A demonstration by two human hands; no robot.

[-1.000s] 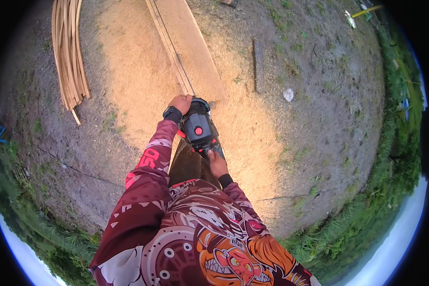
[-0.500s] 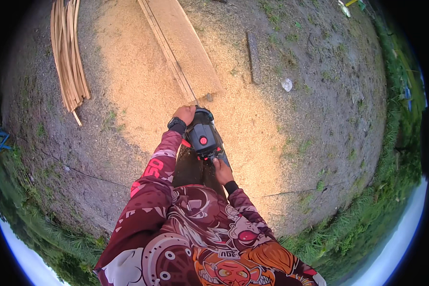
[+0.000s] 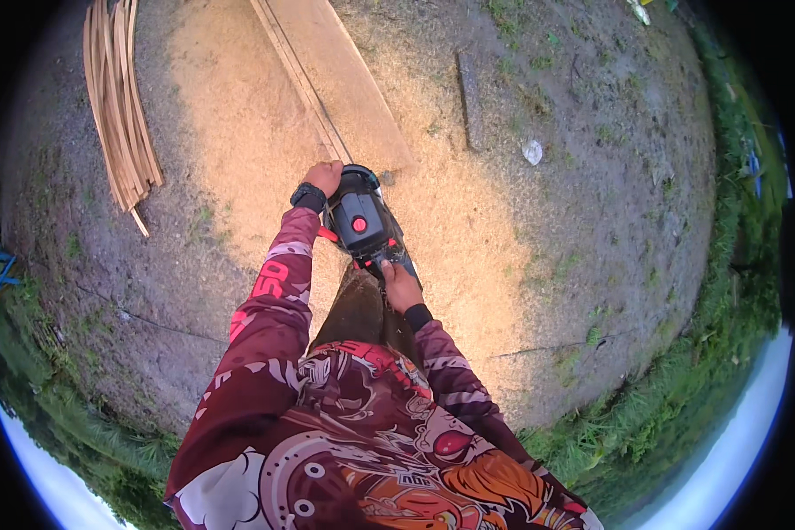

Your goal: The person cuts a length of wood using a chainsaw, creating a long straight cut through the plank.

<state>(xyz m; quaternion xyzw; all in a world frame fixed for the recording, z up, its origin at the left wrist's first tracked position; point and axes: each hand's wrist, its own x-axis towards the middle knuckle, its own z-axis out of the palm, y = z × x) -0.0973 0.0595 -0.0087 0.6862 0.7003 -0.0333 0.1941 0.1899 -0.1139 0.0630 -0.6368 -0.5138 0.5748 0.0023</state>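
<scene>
Two closed grips hold the chainsaw (image 3: 359, 219), its body between left hand (image 3: 324, 178) in front and right hand (image 3: 404, 288) behind; the board (image 3: 340, 88) lies ahead.

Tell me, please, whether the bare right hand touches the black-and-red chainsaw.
Touching: the head view shows the right hand gripping the rear of the chainsaw.

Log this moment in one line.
left hand: holds black-and-red chainsaw at front | right hand: holds its rear | ahead: long tan wooden plank | upper left: brown wooden strips
</scene>
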